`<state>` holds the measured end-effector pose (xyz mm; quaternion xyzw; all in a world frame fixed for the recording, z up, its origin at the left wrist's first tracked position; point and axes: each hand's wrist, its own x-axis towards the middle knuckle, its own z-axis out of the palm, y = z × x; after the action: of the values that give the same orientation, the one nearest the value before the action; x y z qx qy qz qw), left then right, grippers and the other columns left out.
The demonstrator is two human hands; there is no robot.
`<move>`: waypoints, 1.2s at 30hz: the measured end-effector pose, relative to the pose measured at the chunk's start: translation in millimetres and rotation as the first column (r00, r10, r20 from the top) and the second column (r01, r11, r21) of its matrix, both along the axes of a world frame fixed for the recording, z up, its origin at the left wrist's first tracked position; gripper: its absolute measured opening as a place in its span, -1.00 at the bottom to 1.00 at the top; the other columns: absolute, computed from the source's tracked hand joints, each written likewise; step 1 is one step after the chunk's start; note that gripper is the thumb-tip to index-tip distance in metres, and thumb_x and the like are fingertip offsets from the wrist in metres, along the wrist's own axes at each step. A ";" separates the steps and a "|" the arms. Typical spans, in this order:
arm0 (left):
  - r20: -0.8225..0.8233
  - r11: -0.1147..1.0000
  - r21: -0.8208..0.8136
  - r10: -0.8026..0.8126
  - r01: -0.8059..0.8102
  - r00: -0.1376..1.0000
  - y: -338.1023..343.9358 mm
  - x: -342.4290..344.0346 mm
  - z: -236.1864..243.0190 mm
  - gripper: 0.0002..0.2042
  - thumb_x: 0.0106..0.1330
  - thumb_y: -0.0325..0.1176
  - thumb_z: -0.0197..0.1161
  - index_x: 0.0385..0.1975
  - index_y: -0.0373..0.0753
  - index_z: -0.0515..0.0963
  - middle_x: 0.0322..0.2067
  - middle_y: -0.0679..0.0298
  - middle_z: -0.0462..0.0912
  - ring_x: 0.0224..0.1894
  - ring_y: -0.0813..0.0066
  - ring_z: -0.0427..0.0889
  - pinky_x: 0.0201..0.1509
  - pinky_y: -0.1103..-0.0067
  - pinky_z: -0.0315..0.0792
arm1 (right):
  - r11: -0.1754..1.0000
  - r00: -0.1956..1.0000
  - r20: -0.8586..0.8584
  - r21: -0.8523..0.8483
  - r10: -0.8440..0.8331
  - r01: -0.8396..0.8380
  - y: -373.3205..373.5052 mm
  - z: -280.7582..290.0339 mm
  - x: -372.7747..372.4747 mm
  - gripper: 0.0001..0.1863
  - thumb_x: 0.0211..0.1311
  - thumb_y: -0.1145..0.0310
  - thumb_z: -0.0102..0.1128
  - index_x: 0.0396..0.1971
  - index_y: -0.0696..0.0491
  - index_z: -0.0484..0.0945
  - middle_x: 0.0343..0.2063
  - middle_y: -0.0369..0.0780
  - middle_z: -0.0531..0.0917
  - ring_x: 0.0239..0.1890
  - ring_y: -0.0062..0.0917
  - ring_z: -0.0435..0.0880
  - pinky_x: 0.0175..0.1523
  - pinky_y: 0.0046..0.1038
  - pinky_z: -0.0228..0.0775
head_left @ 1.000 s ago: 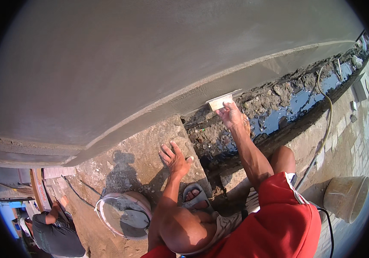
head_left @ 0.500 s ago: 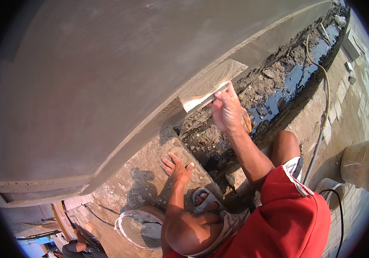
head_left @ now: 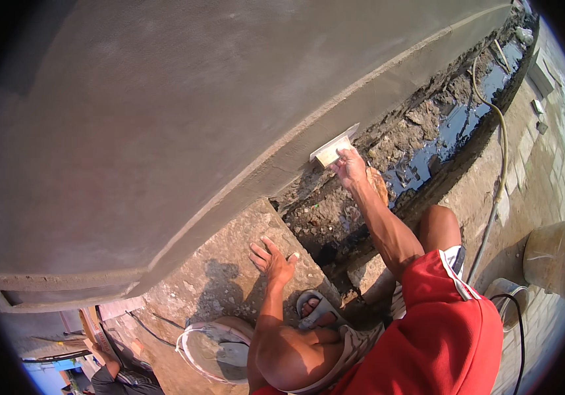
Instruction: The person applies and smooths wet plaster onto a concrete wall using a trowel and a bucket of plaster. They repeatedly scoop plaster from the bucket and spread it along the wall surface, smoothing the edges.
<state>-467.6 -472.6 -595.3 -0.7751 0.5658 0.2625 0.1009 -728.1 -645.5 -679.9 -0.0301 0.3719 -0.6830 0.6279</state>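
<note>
My right hand [head_left: 349, 166] is closed around the pale block-like grip of a plastering float [head_left: 334, 151]. The float's thin flat plate lies along the lower band of a grey plastered wall [head_left: 184, 131], just below the ledge that runs along it. My left hand [head_left: 274, 264] has its fingers spread and holds nothing. It is over a rough concrete slab [head_left: 230, 240] by the foot of the wall; whether it touches the slab I cannot tell.
A bucket [head_left: 213, 352] with grey mix and a tool inside stands near my left knee. Beyond the slab runs a muddy trench [head_left: 421, 145] with dark water. A hose [head_left: 503, 151] and two more buckets [head_left: 552, 257] are on the right. Another person [head_left: 121, 378] is at lower left.
The float has turned from showing its broad mortar-smeared face to lying nearly edge-on, against the wall's lower band. My right hand has shifted slightly down with it. My left hand has barely moved.
</note>
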 end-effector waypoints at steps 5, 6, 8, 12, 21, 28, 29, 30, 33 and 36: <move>-0.015 0.999 -0.040 0.004 -0.005 1.000 5.3 9.7 -8.2 0.08 0.07 -0.07 0.33 0.31 -0.31 -0.44 0.27 -0.32 -0.55 0.30 -0.42 -0.49 0.32 -0.01 -0.36 | 0.994 1.000 -0.004 -0.102 -0.029 0.029 6.6 121.2 20.7 -0.65 0.15 0.47 0.11 -0.05 0.06 0.34 -0.24 -0.26 0.52 -0.25 -0.54 0.54 -0.16 -0.34 0.49; -0.031 0.998 -0.056 -0.001 -0.001 1.000 5.0 11.3 -9.5 0.08 0.07 -0.07 0.33 0.31 -0.31 -0.43 0.27 -0.33 -0.54 0.29 -0.43 -0.48 0.31 -0.03 -0.38 | 0.980 0.999 0.043 -0.194 -0.032 0.039 10.7 151.2 20.7 -0.63 0.14 0.49 0.11 -0.03 0.09 0.33 -0.19 -0.23 0.51 -0.22 -0.53 0.55 -0.16 -0.34 0.50; -0.027 0.998 -0.055 0.000 -0.001 1.000 5.9 12.4 -8.6 0.08 0.07 -0.07 0.33 0.31 -0.31 -0.43 0.27 -0.33 -0.54 0.29 -0.43 -0.48 0.31 -0.03 -0.37 | 0.903 0.998 0.050 -0.427 -0.026 0.045 20.4 193.4 10.2 -0.57 0.13 0.50 0.11 0.04 0.09 0.28 -0.15 -0.23 0.51 -0.13 -0.50 0.53 -0.02 -0.32 0.43; -0.020 0.999 -0.035 0.023 -0.023 1.000 6.5 14.6 -0.2 0.08 0.08 -0.10 0.33 0.31 -0.30 -0.46 0.27 -0.33 -0.58 0.31 -0.38 -0.52 0.34 0.03 -0.36 | 0.820 0.979 0.004 -0.546 -0.205 0.174 36.7 201.0 -14.1 -0.50 0.13 0.47 0.09 0.10 0.08 0.22 -0.06 -0.21 0.48 0.00 -0.43 0.47 0.11 -0.25 0.32; -0.031 0.997 -0.076 -0.016 0.013 0.999 5.2 7.7 -9.9 0.08 0.06 -0.07 0.34 0.32 -0.29 -0.42 0.27 -0.32 -0.56 0.30 -0.42 -0.49 0.32 -0.01 -0.39 | 0.998 0.994 0.098 0.018 -0.055 0.053 29.5 7.6 -24.3 -0.75 0.08 0.40 0.11 -0.20 -0.04 0.38 -0.39 -0.38 0.52 -0.40 -0.54 0.51 -0.18 -0.26 0.43; -0.042 0.999 -0.017 0.027 -0.027 0.999 5.3 7.4 -5.2 0.07 0.09 -0.06 0.32 0.32 -0.28 -0.44 0.28 -0.30 -0.56 0.30 -0.41 -0.50 0.31 -0.03 -0.37 | 1.000 0.998 0.062 -0.009 -0.027 0.028 -1.8 50.8 12.9 -0.80 0.08 0.41 0.15 -0.30 -0.08 0.37 -0.44 -0.42 0.46 -0.45 -0.58 0.41 -0.22 -0.32 0.38; -0.043 0.999 -0.008 0.039 -0.039 0.998 2.6 3.7 2.1 0.07 0.10 -0.07 0.31 0.32 -0.26 -0.46 0.28 -0.30 -0.56 0.30 -0.39 -0.51 0.31 -0.01 -0.34 | 1.000 0.999 0.050 -0.024 -0.012 0.013 -5.7 67.4 15.6 -0.79 0.09 0.41 0.16 -0.27 -0.05 0.38 -0.39 -0.39 0.47 -0.39 -0.55 0.42 -0.20 -0.33 0.38; -0.046 0.999 -0.008 0.043 -0.044 0.998 3.6 10.8 12.8 0.06 0.11 -0.07 0.31 0.32 -0.27 -0.44 0.28 -0.31 -0.52 0.30 -0.40 -0.48 0.31 -0.02 -0.34 | 0.999 0.998 0.055 -0.042 -0.015 0.017 -6.7 86.5 21.8 -0.78 0.10 0.41 0.16 -0.24 -0.03 0.38 -0.35 -0.36 0.48 -0.33 -0.52 0.44 -0.17 -0.34 0.38; -0.048 0.990 -0.140 -0.034 0.027 0.998 1.5 9.6 4.3 0.03 0.08 -0.04 0.30 0.33 -0.28 -0.36 0.27 -0.30 -0.48 0.27 -0.48 -0.42 0.26 -0.11 -0.34 | 0.982 0.996 0.009 -0.172 -0.084 0.084 -7.6 146.0 4.4 -0.73 0.14 0.41 0.17 -0.16 0.05 0.38 -0.22 -0.27 0.50 -0.15 -0.44 0.48 -0.08 -0.38 0.38; -0.056 0.989 -0.143 -0.035 0.026 0.998 3.1 14.5 -7.9 0.01 0.10 -0.04 0.29 0.33 -0.25 -0.34 0.28 -0.28 -0.48 0.29 -0.44 -0.42 0.27 -0.10 -0.31 | 0.835 0.998 -0.005 -0.549 -0.060 0.047 9.8 200.5 -10.3 -0.63 0.18 0.42 0.14 0.00 0.12 0.36 -0.07 -0.22 0.49 0.01 -0.45 0.45 0.15 -0.29 0.31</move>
<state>-453.1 -469.5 -603.2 -0.7636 0.5975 0.2425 0.0329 -738.4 -635.7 -479.4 -0.2054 0.1683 -0.7778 0.5697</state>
